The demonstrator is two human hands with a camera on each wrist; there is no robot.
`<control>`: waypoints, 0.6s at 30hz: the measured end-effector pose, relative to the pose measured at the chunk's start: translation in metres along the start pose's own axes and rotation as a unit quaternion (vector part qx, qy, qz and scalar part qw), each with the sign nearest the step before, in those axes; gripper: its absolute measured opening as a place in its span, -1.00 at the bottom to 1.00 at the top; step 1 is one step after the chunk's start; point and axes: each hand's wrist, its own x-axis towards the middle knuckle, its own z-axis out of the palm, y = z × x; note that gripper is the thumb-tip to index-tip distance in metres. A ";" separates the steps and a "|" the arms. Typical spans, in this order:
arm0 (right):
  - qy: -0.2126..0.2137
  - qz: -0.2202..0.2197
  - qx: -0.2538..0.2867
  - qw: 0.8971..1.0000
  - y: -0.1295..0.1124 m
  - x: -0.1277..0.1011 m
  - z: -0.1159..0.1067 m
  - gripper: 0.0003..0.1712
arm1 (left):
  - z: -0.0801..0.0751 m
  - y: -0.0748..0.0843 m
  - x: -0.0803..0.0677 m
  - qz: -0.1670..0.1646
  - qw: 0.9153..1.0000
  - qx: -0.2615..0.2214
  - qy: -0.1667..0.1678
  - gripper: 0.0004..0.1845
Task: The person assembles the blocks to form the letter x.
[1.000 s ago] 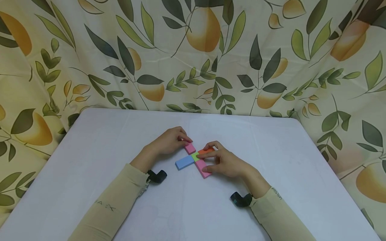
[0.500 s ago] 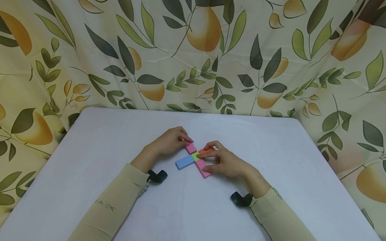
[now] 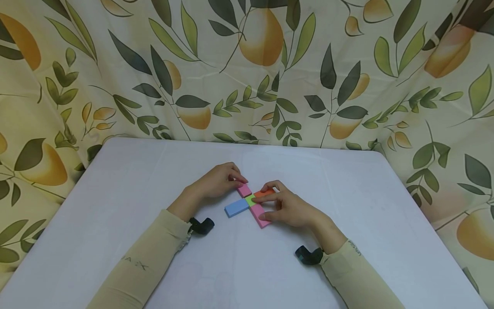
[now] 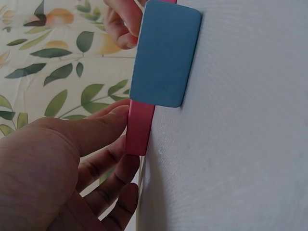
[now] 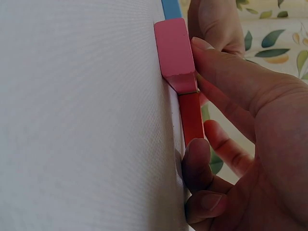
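Observation:
In the head view, flat coloured blocks lie on the table in a cross around a small green piece (image 3: 250, 200). My left hand (image 3: 218, 180) pinches the far pink block (image 3: 244, 190), its thumb on top and fingers at the outer end in the left wrist view. The blue block (image 3: 236, 208) points left; the near pink block (image 3: 259, 216) points towards me. My right hand (image 3: 291, 208) spreads over the right side: its thumb rests on the near pink block, a finger touches the green piece, and another bends at the end of the orange block (image 5: 192, 115), partly covered.
The white table (image 3: 154, 253) has its far edge near a curtain (image 3: 247, 86) printed with fruit and leaves. Small black cameras (image 3: 201, 226) are strapped at both wrists, beneath the beige sleeves (image 3: 143, 262), and sit just above the tabletop.
My left fingertips and the far pink block have shifted very slightly to the right, towards the green piece. The right hand and the other blocks stay still.

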 end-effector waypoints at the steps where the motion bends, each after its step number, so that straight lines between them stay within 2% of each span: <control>1: 0.000 0.000 0.001 1.000 0.000 0.000 0.000 -0.49 | 0.000 0.000 0.000 0.001 1.000 0.001 0.000 -0.80; 9: -0.004 0.007 0.004 1.000 -0.001 0.000 -0.001 -0.51 | 0.002 -0.001 0.001 0.011 1.000 0.005 0.001 -0.80; 18: 0.000 0.002 -0.025 1.000 0.000 0.000 -0.001 -0.51 | 0.002 0.000 0.001 0.005 1.000 0.007 0.001 -0.80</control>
